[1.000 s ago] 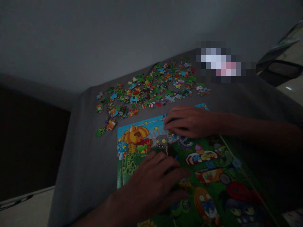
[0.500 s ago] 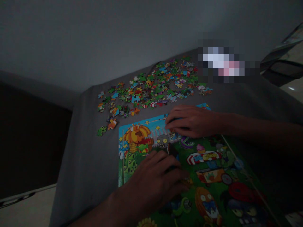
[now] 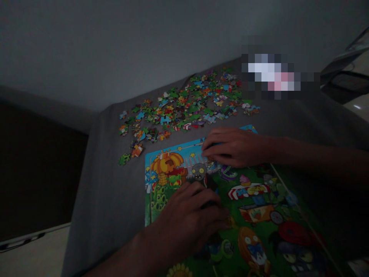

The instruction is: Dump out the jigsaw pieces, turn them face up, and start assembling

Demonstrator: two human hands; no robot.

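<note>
A colourful cartoon jigsaw board [image 3: 253, 207] lies on a grey cloth-covered table [image 3: 109, 184]. My left hand [image 3: 190, 219] rests palm down on the board's left middle, fingers stretched toward the right. My right hand [image 3: 233, 148] lies flat on the board's upper edge, fingers pointing left and pressed on the blue sky strip. Neither hand visibly holds a piece. Beyond the board, a spread of loose puzzle pieces [image 3: 184, 109] covers the cloth.
A grey wall rises behind the table. The table's left edge drops to a dark area and a pale floor strip [image 3: 29, 246]. A dark chair frame [image 3: 346, 82] stands at the far right. The scene is dim.
Both hands stay nearly where they were on the board; the left hand's fingers have shifted slightly. The view has drifted a little.
</note>
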